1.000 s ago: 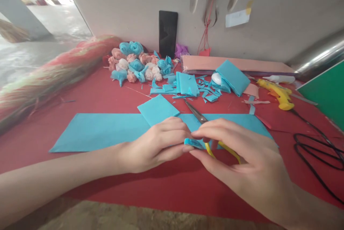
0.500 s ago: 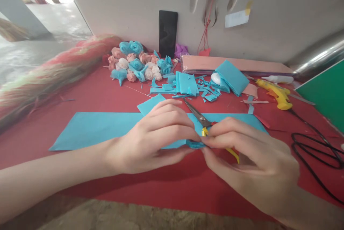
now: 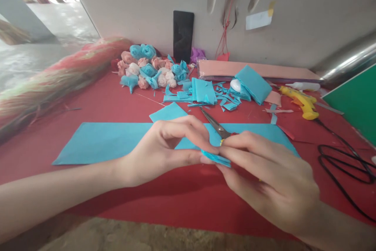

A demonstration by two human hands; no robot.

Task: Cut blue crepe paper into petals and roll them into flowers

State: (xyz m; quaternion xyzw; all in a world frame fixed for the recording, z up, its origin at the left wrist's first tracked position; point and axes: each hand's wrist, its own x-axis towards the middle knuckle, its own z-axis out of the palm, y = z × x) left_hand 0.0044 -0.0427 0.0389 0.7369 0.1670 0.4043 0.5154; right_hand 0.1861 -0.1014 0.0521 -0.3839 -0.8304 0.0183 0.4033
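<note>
A small folded piece of blue paper (image 3: 216,158) is pinched between the fingertips of both hands. My left hand (image 3: 173,145) grips its left end, thumb below and forefinger above. My right hand (image 3: 270,176) holds its right side, with the fingertips of the two hands touching. Beneath and behind them a long blue paper strip (image 3: 100,141) lies flat. Scissors (image 3: 217,125) rest on the strip with the blades pointing up and left; my right hand mostly hides their handles. A blue paper square (image 3: 169,111) overlaps the strip's back edge.
Blue, pink and white paper roses (image 3: 148,70) are heaped at the back left. Near them are a dark phone (image 3: 183,36), blue scraps (image 3: 204,91) and a folded blue stack (image 3: 254,84). A yellow glue gun (image 3: 302,102) with a black cord (image 3: 337,165) lies right on the red table (image 3: 176,208).
The fingers of my left hand have bent upward, leaving a gap above the thumb. The small blue piece has tilted and shows more of its edge. My right hand has shifted slightly left.
</note>
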